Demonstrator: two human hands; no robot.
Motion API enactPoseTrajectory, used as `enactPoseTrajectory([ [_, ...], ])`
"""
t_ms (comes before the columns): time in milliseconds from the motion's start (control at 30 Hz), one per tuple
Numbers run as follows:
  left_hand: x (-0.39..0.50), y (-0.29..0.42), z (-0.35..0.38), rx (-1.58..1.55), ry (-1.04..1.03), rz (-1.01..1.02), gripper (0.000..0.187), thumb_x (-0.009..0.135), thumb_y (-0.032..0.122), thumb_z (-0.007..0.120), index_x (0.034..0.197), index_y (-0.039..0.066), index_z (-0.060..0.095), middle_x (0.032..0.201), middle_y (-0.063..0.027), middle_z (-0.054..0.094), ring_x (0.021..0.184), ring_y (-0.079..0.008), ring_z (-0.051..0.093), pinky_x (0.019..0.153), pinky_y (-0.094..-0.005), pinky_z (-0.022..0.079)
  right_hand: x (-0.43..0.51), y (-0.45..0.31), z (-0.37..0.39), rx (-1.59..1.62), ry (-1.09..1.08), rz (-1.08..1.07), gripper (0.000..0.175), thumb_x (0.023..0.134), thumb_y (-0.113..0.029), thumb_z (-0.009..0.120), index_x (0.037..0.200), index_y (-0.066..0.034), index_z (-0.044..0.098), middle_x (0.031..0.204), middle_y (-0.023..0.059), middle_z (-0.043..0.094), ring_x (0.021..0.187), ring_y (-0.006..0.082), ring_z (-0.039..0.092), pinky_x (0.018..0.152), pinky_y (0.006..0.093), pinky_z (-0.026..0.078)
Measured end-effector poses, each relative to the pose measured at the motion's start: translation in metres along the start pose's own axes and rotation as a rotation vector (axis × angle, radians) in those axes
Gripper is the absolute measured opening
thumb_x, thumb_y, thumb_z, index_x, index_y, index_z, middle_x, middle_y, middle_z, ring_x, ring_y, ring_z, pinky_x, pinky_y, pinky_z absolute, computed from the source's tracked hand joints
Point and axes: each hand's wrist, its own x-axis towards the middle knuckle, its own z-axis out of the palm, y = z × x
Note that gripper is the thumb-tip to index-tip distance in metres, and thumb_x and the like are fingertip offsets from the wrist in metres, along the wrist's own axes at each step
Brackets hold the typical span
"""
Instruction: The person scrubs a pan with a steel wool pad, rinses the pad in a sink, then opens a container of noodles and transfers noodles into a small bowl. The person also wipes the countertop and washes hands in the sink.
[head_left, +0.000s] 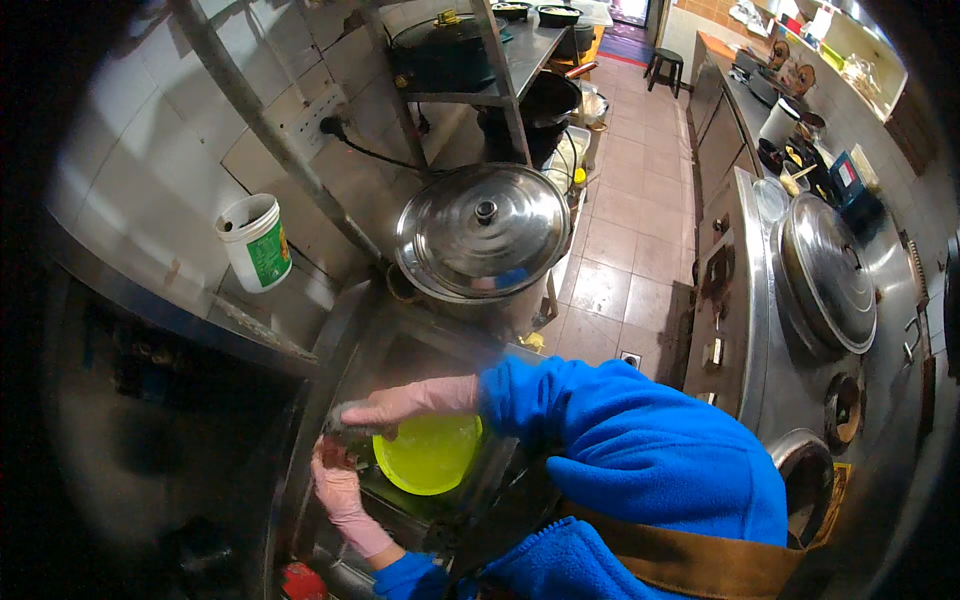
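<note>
My right hand (409, 403), in a pink glove, reaches across the sink above a lime-green plastic basin (427, 457). At its fingertips is a blurred grey thing (343, 417) that looks like a scourer. Close below it, my left hand (341, 487), also in a pink glove, is bent by the left side of the metal sink (300, 420). Its fingers curl near something small and brownish, too blurred to name. Whether the left hand grips it is unclear. The basin lies in the sink, partly covered by my right hand and wrist.
Beyond the sink is a large pot with a steel lid (484, 229). A white-and-green bucket (255, 241) stands by the tiled wall, near a metal rack post (277, 135). A red object (304, 581) is at bottom left. On the right, a steel stove counter (772, 360) bears another lidded pot (829, 274).
</note>
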Motion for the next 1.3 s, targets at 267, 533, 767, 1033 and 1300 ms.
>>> enactPoseTrajectory([
  [267,-0.03,-0.142,-0.047,1.271,0.2,-0.462,0.054,0.093,0.043,0.06,0.131,0.005,0.054,0.13,-0.0092,0.057,0.117,-0.0236,0.054,0.097,-0.0423,0.044,-0.045,0.151,0.084,-0.578,0.05,0.086,0.044,0.081,-0.047,0.068,0.106,-0.0108,0.069,0.095,0.012,0.071,0.088,0.0279,0.065,0.079,0.041,0.05],
  [533,-0.036,-0.138,-0.001,0.239,-0.038,-0.495,0.055,0.078,-0.003,0.062,0.132,-0.001,0.051,0.12,-0.0082,0.061,0.107,-0.0211,0.06,0.093,-0.0324,0.05,-0.099,0.07,0.067,0.173,0.319,0.288,0.051,0.075,-0.051,0.077,0.101,-0.0077,0.068,0.086,0.0028,0.068,0.079,0.0141,0.061,0.068,0.0308,0.049],
  [767,-0.042,-0.129,0.06,0.441,-0.091,-0.634,0.042,0.093,0.012,0.057,0.133,0.002,0.051,0.129,-0.0119,0.056,0.117,-0.0241,0.055,0.098,-0.0391,0.048,-0.204,0.094,0.001,0.587,0.494,-0.301,0.018,0.078,-0.017,0.071,0.092,-0.0054,0.068,0.091,0.0023,0.067,0.084,0.0128,0.062,0.073,0.0284,0.05],
  [1033,-0.036,-0.264,0.263,-0.064,-0.189,-0.718,0.05,0.098,0.044,0.05,0.134,0.01,0.05,0.134,-0.0089,0.053,0.122,-0.0246,0.051,0.101,-0.0432,0.046,-0.335,0.084,-0.041,1.536,0.282,-0.058,0.028,0.094,-0.036,0.06,0.104,-0.0106,0.063,0.097,0.0037,0.069,0.092,0.0214,0.066,0.086,0.039,0.053],
  [1300,-0.009,-0.459,0.403,1.139,-0.516,-0.093,0.035,0.099,0.027,0.05,0.118,0.001,0.061,0.115,-0.0166,0.065,0.102,-0.0302,0.064,0.085,-0.0388,0.051,-0.464,0.209,-0.106,0.94,1.446,0.015,0.034,0.1,-0.035,0.051,0.102,-0.004,0.063,0.089,0.0022,0.061,0.079,0.0137,0.055,0.073,0.0304,0.047],
])
